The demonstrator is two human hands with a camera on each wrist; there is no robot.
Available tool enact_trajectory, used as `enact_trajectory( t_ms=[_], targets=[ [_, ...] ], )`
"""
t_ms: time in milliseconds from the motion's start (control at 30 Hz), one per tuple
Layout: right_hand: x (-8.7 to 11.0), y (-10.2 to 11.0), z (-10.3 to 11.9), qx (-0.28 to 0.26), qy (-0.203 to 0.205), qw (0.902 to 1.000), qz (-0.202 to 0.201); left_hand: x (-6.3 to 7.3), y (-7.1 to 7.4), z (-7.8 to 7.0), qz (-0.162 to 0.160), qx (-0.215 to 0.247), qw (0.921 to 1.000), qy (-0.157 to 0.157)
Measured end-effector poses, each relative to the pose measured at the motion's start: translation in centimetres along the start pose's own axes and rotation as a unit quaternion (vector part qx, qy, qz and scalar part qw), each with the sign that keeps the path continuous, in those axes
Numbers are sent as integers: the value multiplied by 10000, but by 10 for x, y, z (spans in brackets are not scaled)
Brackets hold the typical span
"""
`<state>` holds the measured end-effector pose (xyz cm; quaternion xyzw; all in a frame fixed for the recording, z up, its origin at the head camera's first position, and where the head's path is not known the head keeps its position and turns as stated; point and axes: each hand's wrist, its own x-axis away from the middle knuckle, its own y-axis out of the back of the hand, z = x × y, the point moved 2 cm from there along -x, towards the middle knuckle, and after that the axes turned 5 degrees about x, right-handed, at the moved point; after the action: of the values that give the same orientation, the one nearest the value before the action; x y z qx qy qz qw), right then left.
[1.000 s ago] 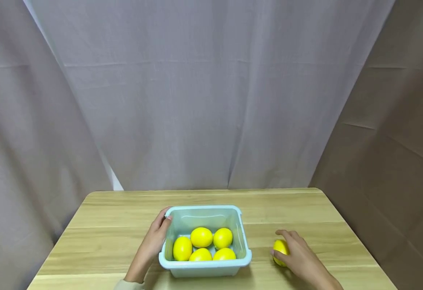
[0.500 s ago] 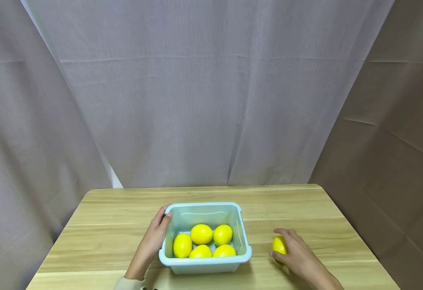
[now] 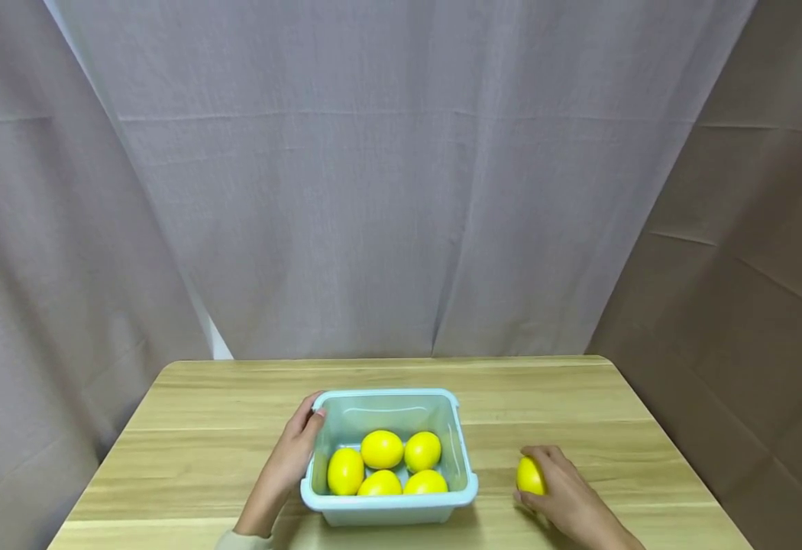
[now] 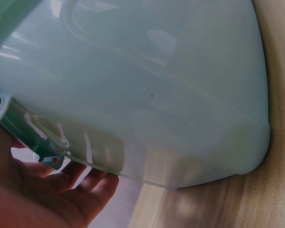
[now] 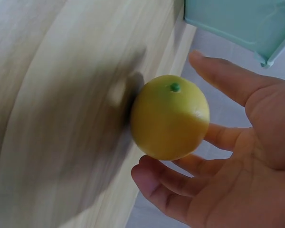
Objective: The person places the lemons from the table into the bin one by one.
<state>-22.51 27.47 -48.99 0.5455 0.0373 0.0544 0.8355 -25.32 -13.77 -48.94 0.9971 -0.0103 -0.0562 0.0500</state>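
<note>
My left hand [image 3: 293,449] grips the left rim of a pale blue-green plastic bin [image 3: 387,510], thumb on top. The left wrist view shows that hand's fingers [image 4: 97,192] behind the bin's translucent wall. Several yellow lemons lie inside, among them one lemon [image 3: 383,449] at the back. Right of the bin, my right hand [image 3: 566,493] holds another lemon [image 3: 530,475] low over the tabletop, with fingers behind it and thumb in front. In the right wrist view this lemon [image 5: 168,116] shows a green stem end, and its shadow falls beside it.
The wooden table [image 3: 236,397] has rounded far corners. Beyond it hangs a grey curtain [image 3: 318,229], with a brown cloth [image 3: 738,305] along the right side. The bin's corner [image 5: 237,23] shows at the top of the right wrist view.
My right hand's fingers have drawn in closer around the lemon, which has shifted only slightly. The left hand and bin have stayed in place.
</note>
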Motion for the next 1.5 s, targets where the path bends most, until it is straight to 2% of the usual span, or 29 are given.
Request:
enact_trajectory(
  t_ms=[233, 500, 733, 1067, 1300, 1500],
  targets=[
    [-1, -3, -5, -42, -89, 10000, -19, 2, 0, -1, 46, 23, 10000, -37],
    [-4, -8, -8, -145, -218, 9995, 159, 2, 2, -2, 147, 124, 9998, -14],
    [-6, -19, -10, -236, -414, 9987, 175, 1, 3, -2, 109, 86, 9999, 5],
    [-5, -28, -12, -195, -421, 9989, 116, -2, 2, 2, 69, -21, 9999, 105],
    [-1, -31, -12, -134, -312, 9993, 155, -2, 1, -1, 82, 5, 10000, 11],
    [-1, -32, -11, -107, -438, 9987, 247, -1, 2, 1, 100, 14, 9999, 13]
  ],
)
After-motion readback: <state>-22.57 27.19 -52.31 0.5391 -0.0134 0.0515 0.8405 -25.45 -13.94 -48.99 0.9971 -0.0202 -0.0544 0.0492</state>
